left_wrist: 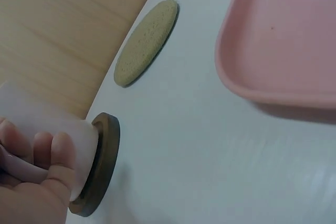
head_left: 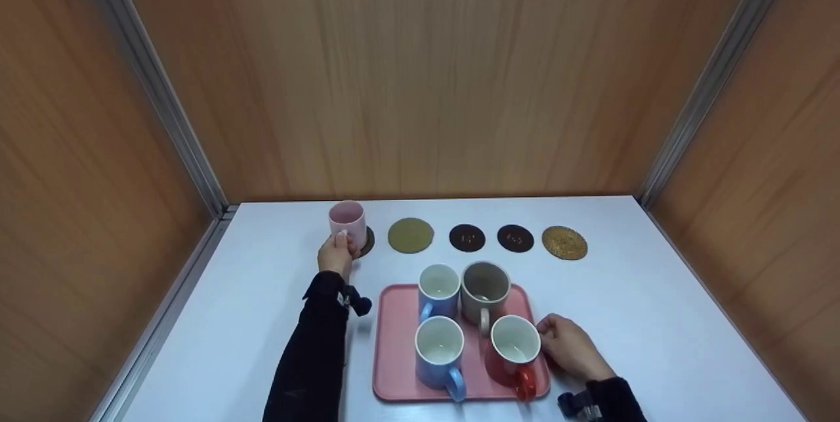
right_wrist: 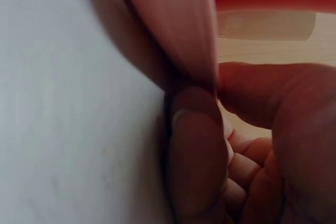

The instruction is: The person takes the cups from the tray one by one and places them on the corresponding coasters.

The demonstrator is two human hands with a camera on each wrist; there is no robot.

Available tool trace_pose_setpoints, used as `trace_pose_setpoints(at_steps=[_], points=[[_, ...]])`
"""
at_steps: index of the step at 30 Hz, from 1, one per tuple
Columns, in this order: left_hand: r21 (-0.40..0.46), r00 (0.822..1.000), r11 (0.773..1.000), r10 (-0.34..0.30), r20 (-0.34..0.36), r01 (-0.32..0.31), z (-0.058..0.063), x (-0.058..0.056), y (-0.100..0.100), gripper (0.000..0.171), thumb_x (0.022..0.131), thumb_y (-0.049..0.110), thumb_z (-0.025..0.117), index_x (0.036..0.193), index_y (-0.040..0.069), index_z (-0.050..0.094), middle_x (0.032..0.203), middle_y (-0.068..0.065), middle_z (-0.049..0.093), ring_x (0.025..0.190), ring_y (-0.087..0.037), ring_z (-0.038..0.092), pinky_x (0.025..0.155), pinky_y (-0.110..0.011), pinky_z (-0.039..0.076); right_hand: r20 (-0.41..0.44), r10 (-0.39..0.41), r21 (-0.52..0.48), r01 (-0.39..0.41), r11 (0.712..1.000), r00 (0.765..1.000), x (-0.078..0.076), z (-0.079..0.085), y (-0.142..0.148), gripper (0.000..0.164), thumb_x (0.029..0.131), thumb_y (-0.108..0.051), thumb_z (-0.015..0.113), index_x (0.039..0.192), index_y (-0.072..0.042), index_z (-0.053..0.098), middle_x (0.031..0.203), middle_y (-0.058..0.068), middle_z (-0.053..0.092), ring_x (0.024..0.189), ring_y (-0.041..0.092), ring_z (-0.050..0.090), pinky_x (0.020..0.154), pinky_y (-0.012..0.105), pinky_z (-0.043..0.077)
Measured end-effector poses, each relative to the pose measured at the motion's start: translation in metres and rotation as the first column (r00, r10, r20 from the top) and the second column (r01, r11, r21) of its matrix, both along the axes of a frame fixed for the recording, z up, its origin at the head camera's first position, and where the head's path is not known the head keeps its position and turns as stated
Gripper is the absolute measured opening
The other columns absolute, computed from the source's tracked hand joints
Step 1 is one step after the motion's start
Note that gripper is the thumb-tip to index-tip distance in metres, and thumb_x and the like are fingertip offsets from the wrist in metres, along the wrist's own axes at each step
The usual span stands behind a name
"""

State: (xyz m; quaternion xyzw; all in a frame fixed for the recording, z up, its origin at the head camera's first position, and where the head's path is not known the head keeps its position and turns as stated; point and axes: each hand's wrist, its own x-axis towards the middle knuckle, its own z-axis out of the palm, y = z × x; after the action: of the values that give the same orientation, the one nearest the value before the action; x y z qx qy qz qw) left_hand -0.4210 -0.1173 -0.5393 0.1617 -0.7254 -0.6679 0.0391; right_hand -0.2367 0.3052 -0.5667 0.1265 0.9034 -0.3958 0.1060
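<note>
My left hand (head_left: 337, 255) pinches the handle of a pink mug (head_left: 348, 217) at the far left of the table. The mug's base meets a dark brown round coaster (left_wrist: 107, 169), seen in the left wrist view; in the head view, part of that coaster shows to the mug's right. At the right side of a pink tray (head_left: 398, 343), my right hand (head_left: 572, 348) pinches the rim between thumb and fingers. On the tray stand two blue mugs (head_left: 439, 350), a grey mug (head_left: 484, 291) and a red mug with a white inside (head_left: 516, 343).
Right of the pink mug runs a row of coasters: an olive one (head_left: 411, 235), two dark ones (head_left: 467, 238) and a golden-brown one (head_left: 564, 243). Wooden panels (head_left: 420, 81) close off the white table (head_left: 656, 317) at the back and both sides.
</note>
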Motion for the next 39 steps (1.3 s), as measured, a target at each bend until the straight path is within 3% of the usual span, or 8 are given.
trace_pose_setpoints(at_steps=[6,9,14,17,21,27,32,39], points=[[-0.092,0.996,0.991,-0.093,0.019,0.094,-0.003,0.0,-0.008,0.047,0.118,0.029,0.031,0.127,-0.005,0.062,0.132,-0.027,0.065,0.121,-0.036,0.068,0.104,-0.042,0.056,0.029,-0.001,0.004,0.001,1.0,1.0,-0.001,0.0,0.0,0.015,0.102,-0.023,0.068,0.104,-0.008,0.067,0.081,0.005,0.062,0.071,0.019,0.057,0.065,0.03,0.044],[-0.128,0.995,0.986,-0.1,0.027,0.102,-0.004,0.0,-0.008,0.049,0.118,0.029,0.032,0.136,-0.006,0.062,0.142,-0.029,0.062,0.129,-0.039,0.065,0.109,-0.046,0.055,0.043,-0.004,0.002,0.004,1.0,0.999,-0.002,-0.001,0.0,0.015,0.102,-0.023,0.068,0.104,-0.008,0.067,0.082,0.005,0.062,0.072,0.019,0.057,0.064,0.03,0.045],[-0.273,0.998,0.96,-0.061,0.006,0.06,-0.002,0.004,-0.007,0.047,0.117,0.028,0.039,0.133,-0.006,0.067,0.14,-0.029,0.066,0.128,-0.041,0.064,0.111,-0.051,0.051,0.037,0.004,0.001,-0.004,1.0,0.999,-0.002,-0.002,0.0,0.015,0.102,-0.023,0.069,0.104,-0.008,0.067,0.082,0.005,0.062,0.073,0.019,0.057,0.064,0.03,0.044],[-0.336,0.999,0.941,-0.04,-0.009,0.034,-0.002,0.007,-0.007,0.045,0.115,0.031,0.043,0.115,-0.005,0.069,0.123,-0.027,0.07,0.114,-0.039,0.064,0.102,-0.049,0.05,-0.011,0.021,0.026,-0.02,0.999,1.0,-0.001,-0.003,0.0,0.016,0.1,-0.024,0.07,0.101,-0.008,0.067,0.079,0.004,0.06,0.071,0.018,0.055,0.065,0.03,0.043],[-0.35,1.0,0.937,-0.015,-0.017,0.009,-0.004,0.012,-0.008,0.042,0.114,0.035,0.046,0.104,0.0,0.067,0.106,-0.019,0.067,0.1,-0.032,0.06,0.092,-0.044,0.049,-0.064,0.037,0.054,-0.034,0.998,0.997,0.0,-0.003,0.0,0.016,0.098,-0.023,0.072,0.098,-0.009,0.067,0.075,0.003,0.059,0.069,0.017,0.054,0.066,0.031,0.042],[-0.36,0.999,0.933,-0.003,-0.048,-0.015,-0.009,0.019,-0.012,0.041,0.111,0.029,0.054,0.128,-0.006,0.069,0.128,-0.028,0.071,0.119,-0.041,0.066,0.105,-0.052,0.051,-0.054,0.039,0.045,-0.037,0.998,0.998,0.0,0.001,0.0,0.014,0.098,-0.021,0.07,0.099,-0.008,0.066,0.077,0.003,0.058,0.07,0.018,0.054,0.066,0.031,0.043],[-0.321,0.997,0.946,0.034,-0.07,-0.055,-0.013,0.027,-0.01,0.041,0.109,0.027,0.058,0.132,-0.006,0.064,0.133,-0.029,0.067,0.126,-0.043,0.062,0.11,-0.053,0.048,-0.061,0.045,0.044,-0.042,0.998,0.997,0.001,0.001,0.0,0.015,0.099,-0.022,0.07,0.099,-0.008,0.066,0.076,0.002,0.058,0.069,0.017,0.054,0.065,0.03,0.042],[-0.28,0.99,0.955,0.066,-0.128,-0.1,-0.01,0.062,0.01,0.032,0.105,0.02,0.061,0.123,-0.006,0.063,0.125,-0.026,0.067,0.118,-0.039,0.063,0.104,-0.049,0.049,-0.071,0.043,0.032,-0.041,0.999,0.997,0.003,0.0,0.0,0.013,0.098,-0.02,0.07,0.098,-0.008,0.066,0.076,0.003,0.059,0.069,0.017,0.055,0.065,0.031,0.043]])
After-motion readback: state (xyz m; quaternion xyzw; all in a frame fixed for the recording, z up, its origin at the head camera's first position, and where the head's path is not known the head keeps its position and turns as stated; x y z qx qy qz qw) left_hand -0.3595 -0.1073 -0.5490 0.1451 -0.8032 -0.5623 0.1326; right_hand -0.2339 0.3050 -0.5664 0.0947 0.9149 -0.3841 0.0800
